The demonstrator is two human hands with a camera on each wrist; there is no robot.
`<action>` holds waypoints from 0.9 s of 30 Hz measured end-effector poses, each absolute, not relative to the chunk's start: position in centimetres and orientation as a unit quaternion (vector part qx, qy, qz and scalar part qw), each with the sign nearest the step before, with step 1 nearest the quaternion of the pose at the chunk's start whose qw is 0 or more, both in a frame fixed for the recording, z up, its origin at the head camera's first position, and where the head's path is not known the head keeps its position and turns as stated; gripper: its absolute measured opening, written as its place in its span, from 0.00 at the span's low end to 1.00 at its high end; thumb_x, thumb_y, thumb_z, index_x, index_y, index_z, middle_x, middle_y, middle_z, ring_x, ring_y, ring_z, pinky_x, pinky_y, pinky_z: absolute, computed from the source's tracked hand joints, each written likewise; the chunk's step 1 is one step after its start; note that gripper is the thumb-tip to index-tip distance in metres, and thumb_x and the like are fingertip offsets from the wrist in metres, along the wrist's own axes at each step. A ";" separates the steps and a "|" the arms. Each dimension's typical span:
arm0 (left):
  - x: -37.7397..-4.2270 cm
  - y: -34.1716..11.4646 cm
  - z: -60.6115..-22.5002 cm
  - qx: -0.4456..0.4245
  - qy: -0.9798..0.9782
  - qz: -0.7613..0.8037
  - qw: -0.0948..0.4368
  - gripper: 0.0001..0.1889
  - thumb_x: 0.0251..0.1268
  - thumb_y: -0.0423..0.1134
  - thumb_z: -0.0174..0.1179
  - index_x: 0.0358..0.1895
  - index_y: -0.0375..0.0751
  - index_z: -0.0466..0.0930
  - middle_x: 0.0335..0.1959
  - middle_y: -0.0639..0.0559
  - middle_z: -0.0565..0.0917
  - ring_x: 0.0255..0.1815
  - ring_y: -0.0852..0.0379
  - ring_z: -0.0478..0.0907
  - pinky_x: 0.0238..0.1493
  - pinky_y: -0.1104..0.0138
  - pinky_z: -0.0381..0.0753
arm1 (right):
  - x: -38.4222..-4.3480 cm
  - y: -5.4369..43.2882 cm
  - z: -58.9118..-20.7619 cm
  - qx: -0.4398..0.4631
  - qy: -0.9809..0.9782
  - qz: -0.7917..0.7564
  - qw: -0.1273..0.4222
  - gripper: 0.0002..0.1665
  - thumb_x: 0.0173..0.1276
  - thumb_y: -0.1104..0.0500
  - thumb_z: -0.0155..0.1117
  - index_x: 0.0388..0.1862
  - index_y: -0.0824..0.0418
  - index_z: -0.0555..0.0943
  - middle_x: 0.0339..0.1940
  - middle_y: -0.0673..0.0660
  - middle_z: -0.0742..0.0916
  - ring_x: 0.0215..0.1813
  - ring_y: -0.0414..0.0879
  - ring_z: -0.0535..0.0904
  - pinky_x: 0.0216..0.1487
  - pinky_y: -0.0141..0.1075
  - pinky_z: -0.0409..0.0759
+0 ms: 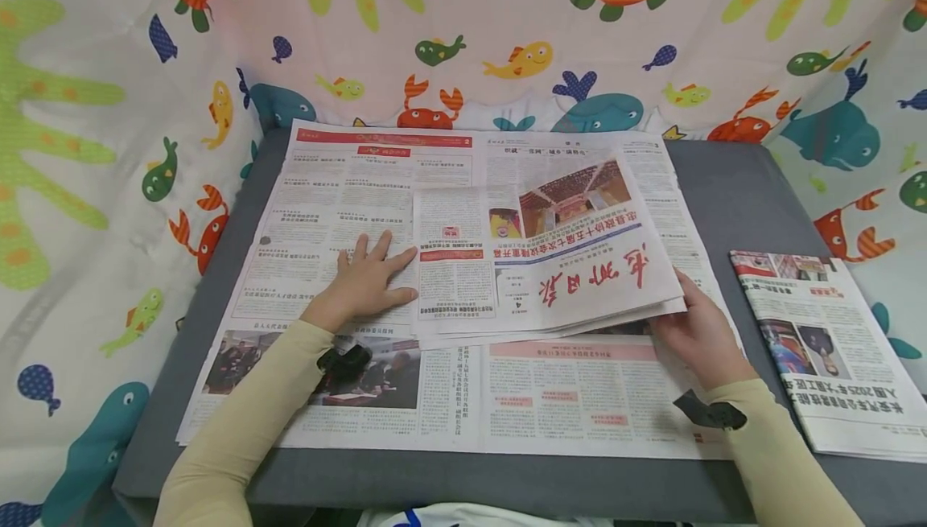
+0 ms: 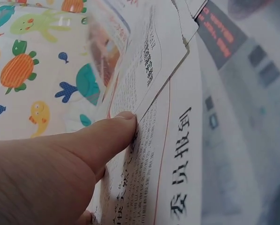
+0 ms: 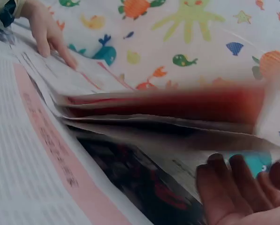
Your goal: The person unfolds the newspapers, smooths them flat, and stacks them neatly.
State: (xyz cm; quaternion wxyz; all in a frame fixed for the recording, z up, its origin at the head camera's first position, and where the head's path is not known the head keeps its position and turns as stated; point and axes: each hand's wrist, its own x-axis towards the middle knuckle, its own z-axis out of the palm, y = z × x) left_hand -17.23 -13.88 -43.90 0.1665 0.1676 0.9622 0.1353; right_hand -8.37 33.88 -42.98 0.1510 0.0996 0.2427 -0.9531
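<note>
A folded newspaper [image 1: 463, 269] with red headline characters and a hall photo lies on a larger spread newspaper [image 1: 290, 286]. My left hand [image 1: 369, 282] rests with spread fingers on the spread sheet, left of the folded one. In the left wrist view, its thumb [image 2: 114, 131] touches printed paper beside a layered edge. At the folded newspaper's right corner is my right hand [image 1: 698, 334]. In the right wrist view, its bent fingers [image 3: 233, 183] lie below the raised, blurred layers [image 3: 177, 108], with no pinch visible. The paper hides part of this hand in the head view.
A second folded newspaper [image 1: 833, 350] lies at the right side of the grey table [image 1: 724, 197]. A curtain with sea-animal prints [image 1: 478, 20] hangs behind and at both sides. Black bands circle both wrists.
</note>
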 end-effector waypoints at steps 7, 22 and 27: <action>-17.1 -13.8 -43.9 0.169 0.960 0.140 0.173 0.47 0.67 0.65 0.60 0.83 0.54 0.51 0.85 0.35 0.42 0.83 0.23 0.33 0.72 0.23 0.39 | -8.2 35.3 -42.5 0.144 0.443 -0.872 0.151 0.27 0.83 0.50 0.51 0.76 0.54 0.63 0.49 0.50 0.90 0.50 0.45 0.89 0.44 0.43 0.87; -17.4 -13.6 -44.0 0.155 0.968 0.115 0.164 0.32 0.81 0.52 0.46 0.83 0.53 0.52 0.85 0.37 0.45 0.83 0.25 0.36 0.74 0.25 0.41 | -8.7 34.8 -44.1 0.174 0.666 -0.713 0.133 0.48 0.77 0.66 0.58 0.86 0.60 0.42 0.45 0.37 0.82 0.44 0.32 0.87 0.41 0.33 0.88; -17.3 -13.4 -44.0 0.155 0.968 0.119 0.156 0.33 0.80 0.52 0.47 0.83 0.53 0.53 0.85 0.37 0.45 0.83 0.25 0.36 0.74 0.25 0.41 | -8.5 34.8 -44.0 0.172 0.664 -0.715 0.132 0.48 0.77 0.66 0.57 0.86 0.61 0.41 0.43 0.35 0.84 0.44 0.31 0.87 0.41 0.32 0.87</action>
